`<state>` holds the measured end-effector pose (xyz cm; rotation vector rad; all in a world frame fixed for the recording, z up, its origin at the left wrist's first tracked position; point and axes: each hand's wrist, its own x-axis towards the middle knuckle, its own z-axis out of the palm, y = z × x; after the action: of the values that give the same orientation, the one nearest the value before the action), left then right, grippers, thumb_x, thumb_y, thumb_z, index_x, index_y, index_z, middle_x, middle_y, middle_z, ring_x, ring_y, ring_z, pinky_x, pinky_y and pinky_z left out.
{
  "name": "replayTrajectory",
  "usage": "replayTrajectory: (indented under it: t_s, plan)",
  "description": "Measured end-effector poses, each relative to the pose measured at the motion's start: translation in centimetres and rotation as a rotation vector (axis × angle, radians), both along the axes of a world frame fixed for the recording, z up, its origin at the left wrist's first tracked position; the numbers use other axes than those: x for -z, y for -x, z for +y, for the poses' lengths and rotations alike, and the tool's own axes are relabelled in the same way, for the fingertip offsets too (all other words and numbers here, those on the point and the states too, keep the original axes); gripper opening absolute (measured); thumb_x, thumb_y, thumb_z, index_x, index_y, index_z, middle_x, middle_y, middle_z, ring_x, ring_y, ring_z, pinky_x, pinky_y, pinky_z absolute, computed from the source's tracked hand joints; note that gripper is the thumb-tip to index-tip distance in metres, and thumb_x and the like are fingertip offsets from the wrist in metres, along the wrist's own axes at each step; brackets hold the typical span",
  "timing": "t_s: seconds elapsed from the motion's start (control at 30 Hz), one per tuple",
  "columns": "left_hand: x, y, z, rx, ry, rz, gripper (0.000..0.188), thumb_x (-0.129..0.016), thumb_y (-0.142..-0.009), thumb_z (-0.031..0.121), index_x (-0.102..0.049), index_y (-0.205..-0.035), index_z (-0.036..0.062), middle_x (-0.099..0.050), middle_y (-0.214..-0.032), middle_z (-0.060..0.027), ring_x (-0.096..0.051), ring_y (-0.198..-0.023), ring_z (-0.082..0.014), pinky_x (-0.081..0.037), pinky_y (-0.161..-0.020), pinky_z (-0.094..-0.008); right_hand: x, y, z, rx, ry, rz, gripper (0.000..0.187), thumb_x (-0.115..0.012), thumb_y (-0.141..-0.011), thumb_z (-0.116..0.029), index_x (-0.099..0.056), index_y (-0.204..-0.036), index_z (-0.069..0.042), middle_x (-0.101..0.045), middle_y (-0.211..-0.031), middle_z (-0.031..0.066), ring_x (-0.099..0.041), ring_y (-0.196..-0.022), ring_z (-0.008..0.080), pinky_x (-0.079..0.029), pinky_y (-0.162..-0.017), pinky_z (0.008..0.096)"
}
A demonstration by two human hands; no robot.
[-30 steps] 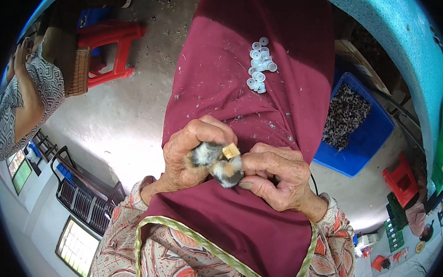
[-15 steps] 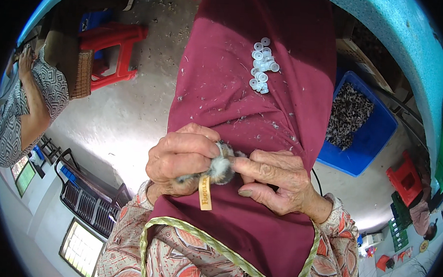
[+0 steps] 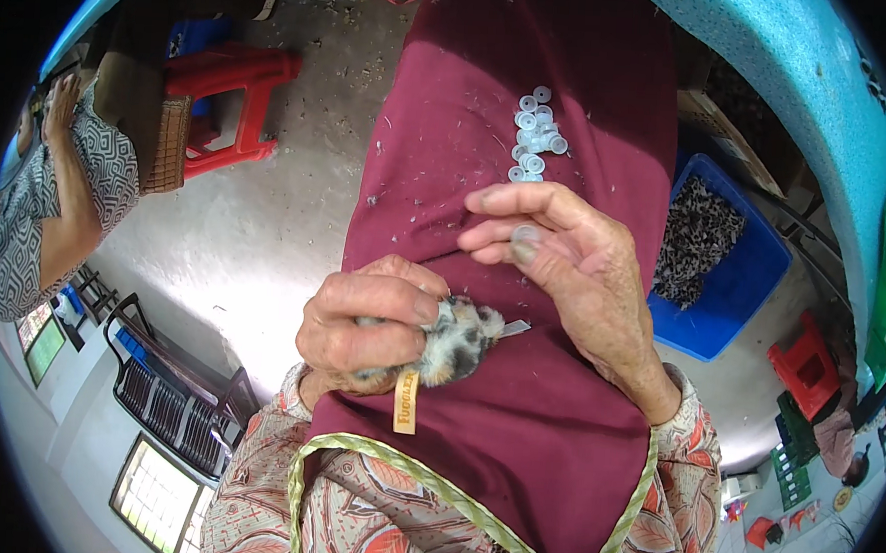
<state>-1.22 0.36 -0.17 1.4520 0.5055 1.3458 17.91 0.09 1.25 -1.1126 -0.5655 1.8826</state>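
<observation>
Furry fabric in mottled white, grey and black, apparently a small plush piece [image 3: 460, 342], is gripped in my left hand [image 3: 371, 318], whose fingers wrap round it. A cream fabric tag [image 3: 406, 403] hangs from its lower side, and a small white label [image 3: 515, 327] sticks out on the right. My right hand [image 3: 583, 274] is raised above the lap, apart from the plush, fingers stretched and spread. A pale spot shows at its thumb tip; whether that is the nail or a small plastic part, I cannot tell. Just beyond lie several translucent plastic washers [image 3: 538, 136].
A maroon apron [image 3: 417, 195] with bits of fluff covers my lap. At right stands a blue bin [image 3: 727, 311] of black-and-white furry pieces. Red stools [image 3: 246, 116] stand on both sides. Another person [image 3: 67, 187] sits at left. A speckled blue rim [image 3: 805, 55] curves overhead.
My right hand has left the plush and moved up toward the washers, its fingers spreading. My left hand keeps its hold; more of the fur and the white label now show.
</observation>
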Motion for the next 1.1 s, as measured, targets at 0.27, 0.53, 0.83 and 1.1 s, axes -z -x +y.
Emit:
replayTrajectory:
  t_s: [0.27, 0.53, 0.83, 1.1]
  plan:
    - [-0.8, 0.2, -0.2, -0.026, -0.094, 0.156, 0.021, -0.075, -0.058, -0.002, -0.061, -0.074, 0.0011, -0.05, -0.088, -0.0137, -0.063, -0.07, -0.0333, -0.055, -0.058, -0.0375, -0.7, 0.8, 0.2, -0.062, -0.137, -0.088, 0.021, -0.047, -0.087, 0.007, -0.062, -0.101, 0.002, -0.064, -0.092, 0.0079, -0.064, -0.075, 0.0124, -0.052, -0.064, 0.021]
    - [-0.4, 0.5, 0.1, -0.07, -0.047, 0.192, 0.025, -0.077, -0.057, 0.0, -0.063, -0.076, 0.0054, -0.05, -0.089, -0.0105, -0.062, -0.076, -0.0292, -0.053, -0.063, -0.0346, -1.2, 0.8, -0.8, -0.094, -0.517, -0.496, 0.014, -0.069, -0.074, 0.001, -0.068, -0.088, -0.002, -0.065, -0.08, 0.0089, -0.063, -0.067, 0.0197, -0.05, -0.059, 0.0265]
    - [0.0, 0.2, 0.8, 0.027, 0.039, 0.23, 0.022, -0.074, -0.067, 0.009, -0.065, -0.087, 0.0018, -0.062, -0.086, -0.0124, -0.058, -0.084, -0.0299, -0.051, -0.068, -0.039, -0.3, 0.7, -1.4, -0.114, -0.688, -0.547, 0.014, -0.06, -0.064, 0.005, -0.059, -0.077, 0.0, -0.057, -0.069, 0.0086, -0.056, -0.055, 0.0175, -0.042, -0.047, 0.0288]
    - [-2.5, 1.2, 0.5, 0.027, -0.098, 0.597, 0.032, -0.068, -0.056, 0.003, -0.068, -0.087, -0.0006, -0.062, -0.084, -0.0112, -0.064, -0.074, -0.0275, -0.054, -0.059, -0.0334, -0.7, 0.7, -1.3, -0.13, -0.752, -0.558, 0.018, -0.058, -0.058, 0.004, -0.054, -0.075, -0.002, -0.048, -0.066, 0.0074, -0.049, -0.049, 0.0216, -0.039, -0.043, 0.0315]
